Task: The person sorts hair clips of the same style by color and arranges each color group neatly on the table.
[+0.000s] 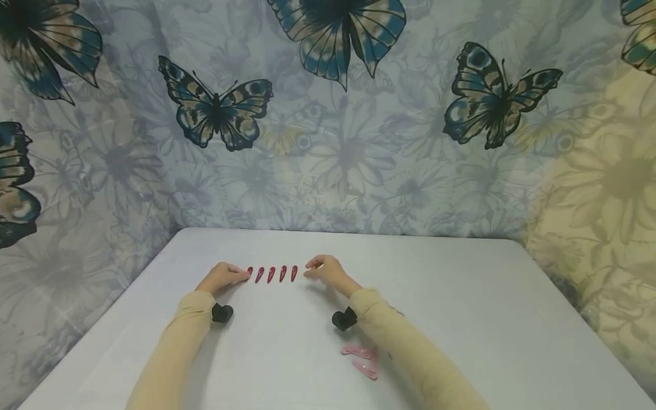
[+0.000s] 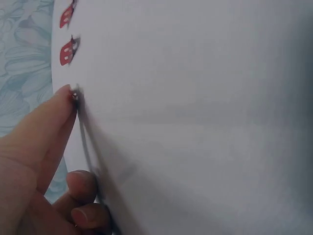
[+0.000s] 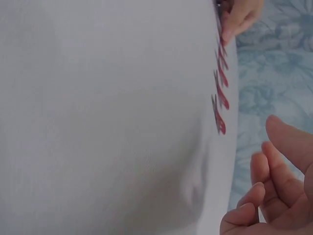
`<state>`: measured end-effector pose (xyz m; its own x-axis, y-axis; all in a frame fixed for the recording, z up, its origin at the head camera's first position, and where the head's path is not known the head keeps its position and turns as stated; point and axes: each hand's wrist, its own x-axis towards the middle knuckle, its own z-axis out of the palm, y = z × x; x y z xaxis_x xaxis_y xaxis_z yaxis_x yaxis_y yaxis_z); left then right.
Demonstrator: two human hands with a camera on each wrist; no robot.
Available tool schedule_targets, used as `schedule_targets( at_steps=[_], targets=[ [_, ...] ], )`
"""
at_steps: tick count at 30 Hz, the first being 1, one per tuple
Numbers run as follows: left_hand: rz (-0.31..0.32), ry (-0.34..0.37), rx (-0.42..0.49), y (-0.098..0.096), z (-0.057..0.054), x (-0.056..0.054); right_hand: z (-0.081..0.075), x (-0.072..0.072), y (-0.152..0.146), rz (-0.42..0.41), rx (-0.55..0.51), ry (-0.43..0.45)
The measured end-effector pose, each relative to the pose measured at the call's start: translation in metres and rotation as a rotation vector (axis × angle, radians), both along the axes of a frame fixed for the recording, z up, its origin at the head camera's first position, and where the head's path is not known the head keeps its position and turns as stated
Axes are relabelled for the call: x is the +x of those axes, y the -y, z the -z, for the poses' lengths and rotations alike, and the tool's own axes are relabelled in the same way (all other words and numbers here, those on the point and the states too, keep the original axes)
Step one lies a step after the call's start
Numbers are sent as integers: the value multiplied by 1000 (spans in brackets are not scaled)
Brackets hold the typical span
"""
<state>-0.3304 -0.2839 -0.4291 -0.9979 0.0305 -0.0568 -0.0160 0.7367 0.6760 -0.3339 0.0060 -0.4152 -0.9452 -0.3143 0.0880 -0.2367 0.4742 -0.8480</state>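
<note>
Several red snap hair clips (image 1: 271, 274) stand in a slanted row on the white table. At the row's left end my left hand (image 1: 224, 277) pinches the leftmost red hair clip (image 1: 250, 271). In the left wrist view, the fingertips cover most of that clip (image 2: 75, 95), and only its end shows. Just right of the rightmost clip (image 1: 294, 274), my right hand (image 1: 328, 271) hovers with loosely bent fingers. The right wrist view shows nothing between this hand's (image 3: 281, 188) thumb and fingers, apart from the clip row (image 3: 221, 115).
Several pink hair clips (image 1: 360, 351) lie in a loose group near the right forearm. Black wrist cameras (image 1: 344, 319) sit under both wrists. Behind the far edge of the table (image 1: 435, 273) hangs a butterfly-patterned cloth (image 1: 348, 171).
</note>
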Motion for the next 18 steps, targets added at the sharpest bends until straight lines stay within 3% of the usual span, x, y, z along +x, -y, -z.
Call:
schedule_targets(
  at_steps=[7,14,18],
  targets=[
    [3,30,35,1,-2,2,-4,8,-8,1,-25,12],
    [27,-29,-2,-1,-4,0,-11,13,-17,-22,-84,9],
    [17,-22,10,0,-3,-1,-16,17,-24,-66,-119,-13]
  ],
)
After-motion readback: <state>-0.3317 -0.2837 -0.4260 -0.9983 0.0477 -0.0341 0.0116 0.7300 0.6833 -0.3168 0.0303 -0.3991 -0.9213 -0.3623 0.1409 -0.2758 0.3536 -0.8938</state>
